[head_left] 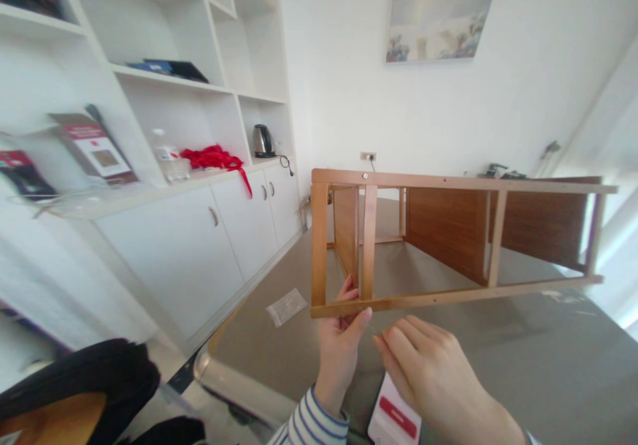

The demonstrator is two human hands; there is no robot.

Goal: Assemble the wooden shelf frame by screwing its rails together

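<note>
A wooden shelf frame [448, 239] lies on its side on a grey-brown table [523, 365], its brown panels facing away from me. My left hand [340, 339] grips the near lower rail of the frame, thumb over the front edge and fingers behind it. My right hand [428, 365] hovers just right of it, fingers pinched together on something small and thin that I cannot make out, right under the rail.
A small clear plastic bag [286, 306] lies on the table left of the frame. A white and red card [396, 418] lies near me. White cabinets and shelves [189, 232] with a kettle [262, 141] and red cloth [214, 157] line the left wall.
</note>
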